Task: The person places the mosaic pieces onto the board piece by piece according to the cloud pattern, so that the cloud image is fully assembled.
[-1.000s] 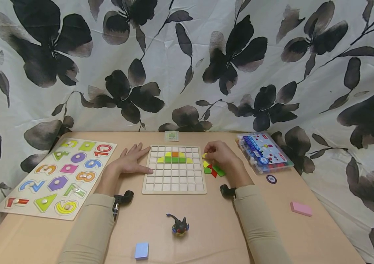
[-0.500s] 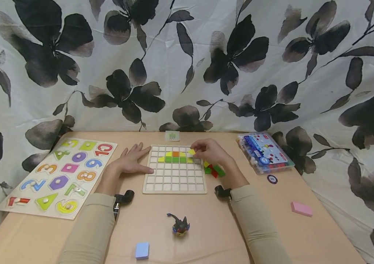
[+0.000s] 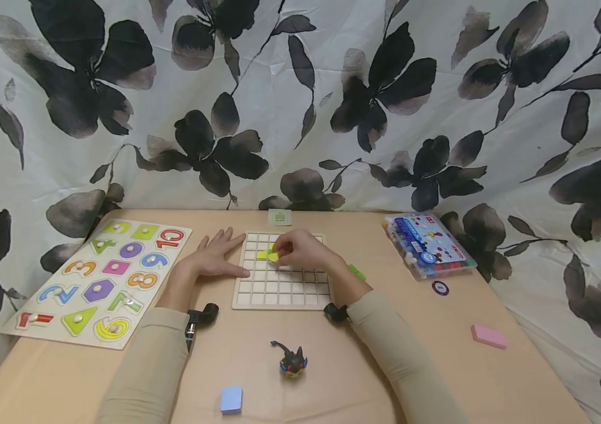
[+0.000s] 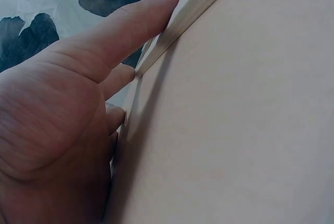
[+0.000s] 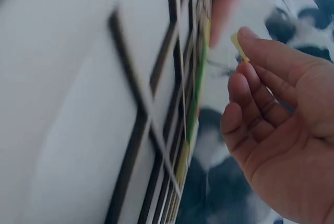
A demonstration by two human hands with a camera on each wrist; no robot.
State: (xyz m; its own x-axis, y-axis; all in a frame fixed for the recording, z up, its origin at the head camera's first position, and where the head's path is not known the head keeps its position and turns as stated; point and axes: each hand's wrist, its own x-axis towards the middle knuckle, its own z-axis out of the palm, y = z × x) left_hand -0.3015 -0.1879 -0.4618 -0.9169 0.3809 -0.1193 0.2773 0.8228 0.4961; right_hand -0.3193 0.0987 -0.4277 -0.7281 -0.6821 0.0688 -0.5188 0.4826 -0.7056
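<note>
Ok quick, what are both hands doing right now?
Left hand: open, fingers flat on the table against the grid board.
Right hand: pinching a yellow piece over the board.

At centre frame in the head view, the right hand (image 3: pixel 300 252) covers most of the coloured pieces on the grid board (image 3: pixel 279 288), leaving only a sliver of yellow piece (image 3: pixel 267 255) showing at its fingertips. A green piece (image 3: pixel 356 271) peeks out behind the right forearm; the rest of that pile is hidden. The label on the plastic box (image 3: pixel 428 244), at right, is too small to read, as is the small card (image 3: pixel 279 217) at the counter's (image 3: pixel 385 330) far edge. The left wrist view cuts the left hand (image 4: pixel 57 130) off at lower left. The right wrist view blurs the board into streaks.
</note>
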